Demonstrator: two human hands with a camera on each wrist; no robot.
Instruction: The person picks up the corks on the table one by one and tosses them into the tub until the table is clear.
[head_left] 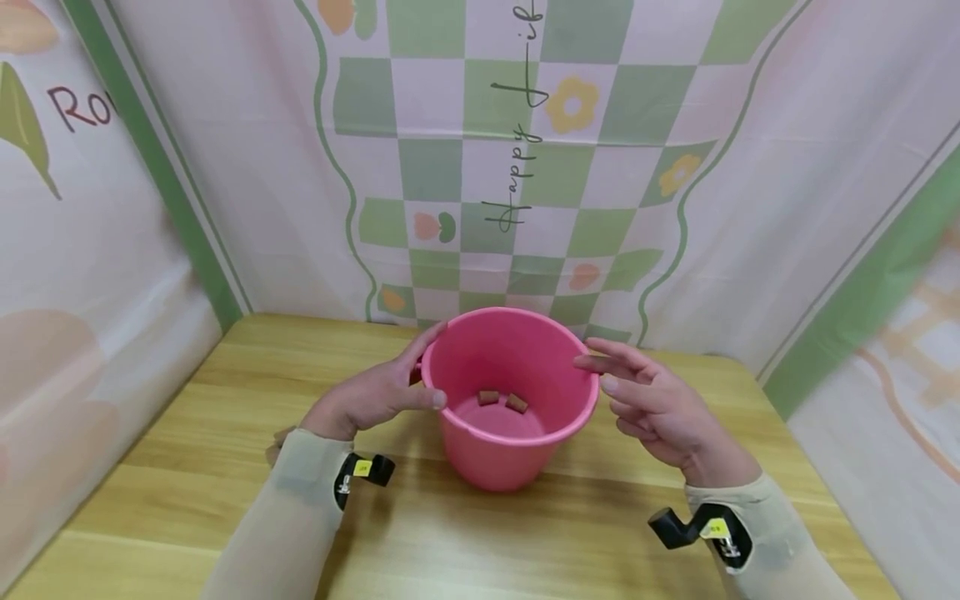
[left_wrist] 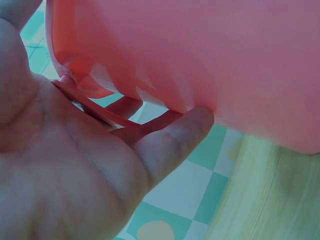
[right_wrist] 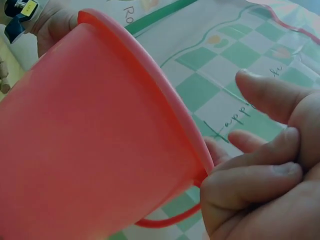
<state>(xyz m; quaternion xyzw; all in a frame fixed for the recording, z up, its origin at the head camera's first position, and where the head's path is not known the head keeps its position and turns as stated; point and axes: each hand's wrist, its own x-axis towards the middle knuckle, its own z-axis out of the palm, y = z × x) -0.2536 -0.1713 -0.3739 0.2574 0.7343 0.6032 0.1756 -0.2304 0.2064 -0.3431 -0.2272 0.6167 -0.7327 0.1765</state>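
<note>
A pink plastic bucket stands upright on the wooden table, its mouth facing up. Two short brown wooden pieces lie on its bottom. My left hand is spread along the bucket's left side, thumb tip right at the rim. In the left wrist view its fingertips touch the outer wall, and the pink handle crosses in front of the fingers. My right hand is at the right rim, a finger overlapping it. In the right wrist view, that thumb points away from the wall and some fingers bend loosely.
More wooden pieces lie on the table, partly hidden by my left forearm. A printed cloth with green checks hangs behind the table, and similar cloths hang at both sides. Each wrist wears a black camera mount.
</note>
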